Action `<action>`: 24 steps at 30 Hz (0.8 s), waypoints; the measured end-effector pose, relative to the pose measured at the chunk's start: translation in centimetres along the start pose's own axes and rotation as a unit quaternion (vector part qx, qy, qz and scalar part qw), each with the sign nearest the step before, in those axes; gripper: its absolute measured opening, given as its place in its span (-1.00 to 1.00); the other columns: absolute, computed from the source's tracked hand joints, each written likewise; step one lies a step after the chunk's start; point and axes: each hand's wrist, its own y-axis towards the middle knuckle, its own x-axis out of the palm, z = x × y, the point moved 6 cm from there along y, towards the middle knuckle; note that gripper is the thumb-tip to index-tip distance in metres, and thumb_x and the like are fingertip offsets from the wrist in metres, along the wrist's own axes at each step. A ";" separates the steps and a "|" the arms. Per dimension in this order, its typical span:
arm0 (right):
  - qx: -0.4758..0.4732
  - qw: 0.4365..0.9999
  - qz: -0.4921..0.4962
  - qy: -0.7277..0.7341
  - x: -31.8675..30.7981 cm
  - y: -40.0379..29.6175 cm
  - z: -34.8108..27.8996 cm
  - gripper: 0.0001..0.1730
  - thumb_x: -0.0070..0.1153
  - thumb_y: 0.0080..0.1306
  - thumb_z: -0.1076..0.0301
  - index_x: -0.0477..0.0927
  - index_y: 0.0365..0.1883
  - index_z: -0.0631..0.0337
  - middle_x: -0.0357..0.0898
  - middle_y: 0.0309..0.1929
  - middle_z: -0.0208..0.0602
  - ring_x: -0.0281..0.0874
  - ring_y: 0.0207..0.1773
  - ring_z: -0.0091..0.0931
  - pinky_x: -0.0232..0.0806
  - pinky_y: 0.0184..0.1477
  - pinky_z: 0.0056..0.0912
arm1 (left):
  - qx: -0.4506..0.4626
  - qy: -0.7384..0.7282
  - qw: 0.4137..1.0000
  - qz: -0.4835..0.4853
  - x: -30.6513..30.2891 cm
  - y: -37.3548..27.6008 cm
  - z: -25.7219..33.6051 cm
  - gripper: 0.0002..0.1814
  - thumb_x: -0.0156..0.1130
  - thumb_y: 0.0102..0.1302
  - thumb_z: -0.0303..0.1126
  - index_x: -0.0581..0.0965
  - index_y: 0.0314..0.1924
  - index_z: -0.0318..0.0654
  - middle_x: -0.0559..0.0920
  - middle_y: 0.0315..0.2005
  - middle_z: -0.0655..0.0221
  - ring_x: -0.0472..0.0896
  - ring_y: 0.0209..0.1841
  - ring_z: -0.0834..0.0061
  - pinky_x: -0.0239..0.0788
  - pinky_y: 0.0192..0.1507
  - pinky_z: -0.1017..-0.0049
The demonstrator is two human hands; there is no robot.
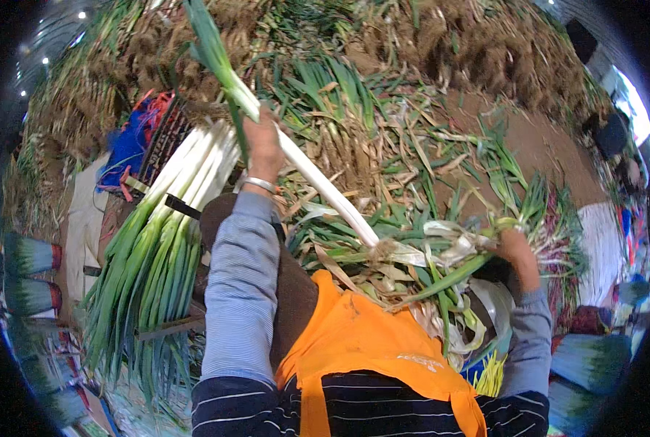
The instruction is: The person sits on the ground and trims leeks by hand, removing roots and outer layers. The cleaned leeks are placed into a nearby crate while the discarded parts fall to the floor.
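Observation:
My left hand [263,145] grips a long green onion stalk [325,188] near its middle; its green leaves point up and left, and its white end with roots lies towards the lower right. Stripped outer leaves [445,248] stretch from near that root end to my right hand [516,251], which is closed on them. Left of my left forearm, peeled green onions [166,218] lie side by side on a stand with dark metal arms, white ends up. An orange apron [368,338] covers my lap, with dry scraps at its upper edge.
Unpeeled onions with brown roots [467,49] are heaped along the far side. Leaf scraps [412,147] litter the ground ahead. Blue and red material [133,142] lies at the left. Thin purple-stemmed onions [557,246] are at the right, beside a white sheet [602,246]. Bundled onions [590,360] lie lower right.

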 end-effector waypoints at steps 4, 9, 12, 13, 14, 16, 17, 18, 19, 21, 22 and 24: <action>-0.145 0.956 -0.008 0.255 -3.8 0.6 -15.3 -0.54 0.23 0.22 0.14 0.57 -0.04 0.30 0.63 -0.24 0.06 0.61 -0.18 -0.09 0.43 -0.09 -0.09 | -0.001 0.005 1.000 -0.001 0.0 -1.8 -2.1 -0.71 0.10 0.44 -0.23 0.22 -0.18 -0.21 0.39 -0.53 0.40 0.37 -0.68 0.56 0.37 -0.66 0.47; -0.163 0.889 0.108 0.414 -3.6 2.0 -28.3 -0.24 0.21 0.27 0.18 0.20 0.34 0.28 0.48 0.10 0.14 0.50 0.09 -0.05 0.35 0.10 -0.10 | -0.057 0.001 0.998 0.001 3.6 -7.0 -5.2 -0.70 0.06 0.47 -0.18 0.23 -0.12 -0.22 0.36 -0.48 0.42 0.38 -0.62 0.59 0.39 -0.62 0.52; -0.179 0.882 0.148 0.409 -2.8 2.7 -30.9 -0.39 0.16 0.32 0.19 0.27 0.28 0.14 0.58 -0.24 0.08 0.59 -0.27 -0.07 0.40 -0.27 -0.11 | -0.081 0.000 0.996 -0.043 4.6 -8.9 -6.3 -0.64 0.03 0.48 -0.13 0.23 0.01 -0.23 0.35 -0.46 0.46 0.36 -0.58 0.63 0.30 -0.58 0.57; -0.180 0.864 0.126 0.453 -2.4 2.6 -31.0 -0.41 0.15 0.33 0.19 0.28 0.27 0.14 0.57 -0.26 0.08 0.58 -0.30 -0.07 0.39 -0.29 -0.14 | -0.093 -0.003 0.994 -0.062 4.6 -9.5 -6.2 -0.64 0.03 0.48 -0.12 0.24 0.01 -0.23 0.35 -0.46 0.46 0.36 -0.57 0.63 0.29 -0.57 0.58; -0.211 0.835 0.170 0.478 -2.6 2.5 -30.8 -0.44 0.15 0.34 0.18 0.30 0.23 0.17 0.56 -0.29 0.01 0.58 -0.40 -0.20 0.38 -0.35 -0.22 | -0.097 0.015 0.992 -0.077 5.0 -10.2 -5.9 -0.58 0.02 0.48 -0.03 0.25 0.01 -0.23 0.38 -0.44 0.45 0.39 -0.54 0.64 0.34 -0.52 0.57; -0.185 0.818 0.107 0.534 -3.6 2.1 -30.2 -0.45 0.14 0.35 0.17 0.30 0.23 0.18 0.56 -0.31 -0.03 0.56 -0.41 -0.27 0.39 -0.33 -0.25 | -0.113 -0.032 0.982 -0.149 6.0 -11.8 -6.0 -0.53 -0.02 0.47 0.05 0.26 0.00 -0.24 0.41 -0.43 0.43 0.42 -0.52 0.63 0.35 -0.50 0.57; -0.170 0.807 0.076 0.560 -4.1 1.8 -29.8 -0.45 0.13 0.35 0.17 0.30 0.22 0.18 0.55 -0.31 -0.05 0.56 -0.41 -0.30 0.40 -0.31 -0.26 | -0.122 -0.056 0.973 -0.186 6.6 -12.7 -5.9 -0.50 -0.03 0.46 0.09 0.26 0.00 -0.24 0.42 -0.42 0.42 0.44 -0.52 0.63 0.36 -0.49 0.57; -0.182 0.795 0.084 0.573 -4.4 1.5 -29.2 -0.46 0.12 0.35 0.16 0.31 0.21 0.19 0.54 -0.30 -0.12 0.53 -0.35 -0.33 0.40 -0.25 -0.27 | -0.100 -0.026 0.966 -0.237 7.0 -14.1 -4.7 -0.39 -0.06 0.40 0.23 0.26 0.00 -0.24 0.45 -0.40 0.41 0.47 -0.45 0.62 0.39 -0.43 0.57; -0.174 0.805 0.092 0.560 -4.6 1.4 -28.5 -0.46 0.12 0.35 0.17 0.31 0.21 0.20 0.54 -0.28 -0.12 0.52 -0.32 -0.33 0.39 -0.23 -0.28 | -0.080 0.001 0.944 -0.320 7.5 -14.7 -5.1 -0.32 -0.05 0.34 0.32 0.26 -0.01 -0.22 0.47 -0.38 0.40 0.48 -0.38 0.60 0.42 -0.37 0.53; -0.156 0.823 0.109 0.536 -4.9 1.0 -27.2 -0.45 0.12 0.34 0.18 0.31 0.22 0.21 0.53 -0.24 -0.12 0.51 -0.26 -0.33 0.38 -0.18 -0.30 | -0.034 0.051 0.932 -0.358 8.3 -16.6 -4.2 -0.37 -0.14 0.39 0.29 0.28 -0.08 -0.22 0.46 -0.39 0.42 0.47 -0.33 0.60 0.40 -0.26 0.55; -0.150 0.813 0.083 0.557 -6.2 0.2 -26.9 -0.42 0.15 0.31 0.22 0.30 0.23 0.22 0.52 -0.19 -0.16 0.49 -0.20 -0.37 0.36 -0.15 -0.35 | -0.010 0.064 0.931 -0.359 8.4 -16.7 -3.5 -0.37 -0.14 0.41 0.26 0.30 -0.02 -0.26 0.48 -0.33 0.41 0.46 -0.28 0.60 0.37 -0.22 0.54; -0.140 0.791 0.049 0.593 -6.0 -0.5 -25.1 -0.41 0.17 0.31 0.23 0.30 0.24 0.23 0.52 -0.17 -0.22 0.48 -0.17 -0.38 0.35 -0.12 -0.37 | 0.046 0.052 0.933 -0.353 7.9 -15.6 -2.5 -0.46 0.05 0.43 0.04 0.30 0.08 -0.31 0.47 -0.27 0.37 0.44 -0.25 0.62 0.38 -0.21 0.53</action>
